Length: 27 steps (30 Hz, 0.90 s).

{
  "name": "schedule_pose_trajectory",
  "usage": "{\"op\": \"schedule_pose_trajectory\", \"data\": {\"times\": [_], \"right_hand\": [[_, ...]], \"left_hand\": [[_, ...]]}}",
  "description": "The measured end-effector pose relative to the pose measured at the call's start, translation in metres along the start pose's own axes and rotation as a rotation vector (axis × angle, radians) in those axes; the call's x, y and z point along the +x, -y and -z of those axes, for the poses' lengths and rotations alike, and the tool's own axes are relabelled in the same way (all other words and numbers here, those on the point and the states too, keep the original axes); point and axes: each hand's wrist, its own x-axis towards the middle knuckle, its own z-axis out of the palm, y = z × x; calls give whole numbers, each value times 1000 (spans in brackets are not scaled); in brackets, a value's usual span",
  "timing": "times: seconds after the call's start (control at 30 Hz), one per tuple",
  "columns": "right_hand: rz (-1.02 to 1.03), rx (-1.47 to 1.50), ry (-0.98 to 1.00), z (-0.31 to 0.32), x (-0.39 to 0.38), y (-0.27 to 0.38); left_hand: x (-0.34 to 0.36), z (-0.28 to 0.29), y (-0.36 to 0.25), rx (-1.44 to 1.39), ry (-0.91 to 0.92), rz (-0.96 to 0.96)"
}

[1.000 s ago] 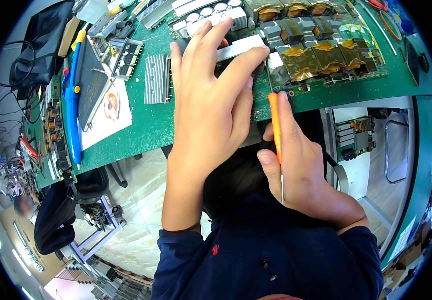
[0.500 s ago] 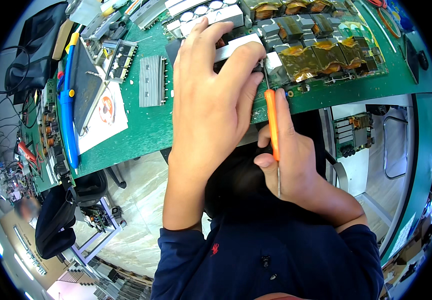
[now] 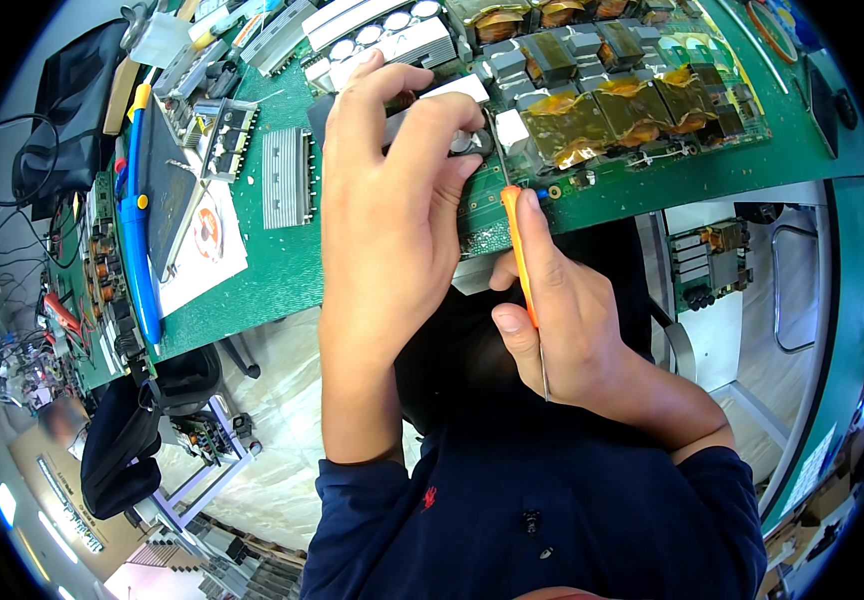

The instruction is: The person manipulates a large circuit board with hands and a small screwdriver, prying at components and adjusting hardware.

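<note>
A large green circuit board (image 3: pixel 592 178) lies along the bench, carrying rows of dark transformers wrapped in amber tape (image 3: pixel 577 130). My left hand (image 3: pixel 392 200) is closed around a dark part with a pale flat top (image 3: pixel 457 92) at the board's left section; the fingers cover much of it. A dark round component (image 3: pixel 469 140) shows between thumb and forefinger. My right hand (image 3: pixel 577 320) grips the orange handle of a screwdriver (image 3: pixel 521 255), forefinger laid along it. Its thin shaft points away from me onto the board beside my left fingertips. The tip's exact contact cannot be made out.
Left of my hands lies a finned grey heat sink (image 3: pixel 287 178). Farther left are a blue desoldering pump (image 3: pixel 136 220), a white sheet (image 3: pixel 214 255) and loose board parts. Another board (image 3: pixel 709 265) stands below the bench edge at right. A black chair (image 3: pixel 127 440) is at lower left.
My left hand and the part it holds have moved left, and more of the round component shows beside the thumb. The screwdriver has shifted left and leans more. The view has shifted slightly.
</note>
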Motion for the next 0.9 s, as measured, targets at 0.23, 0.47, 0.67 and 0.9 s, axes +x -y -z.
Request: {"op": "schedule_pose_trajectory", "data": {"times": [0.23,0.47,0.67,0.9], "right_hand": [[61,-7,-70,-8,-2,-8],[47,55,-79,-12,-4,-10],[-59,165,-49,-12,-9,1],[-79,249,-128,-26,-13,8]], "left_hand": [[-8,7,10,-159,29,41],[-24,14,13,-192,-355,46],[-16,67,48,135,-375,340],[2,82,84,318,-240,300]]}}
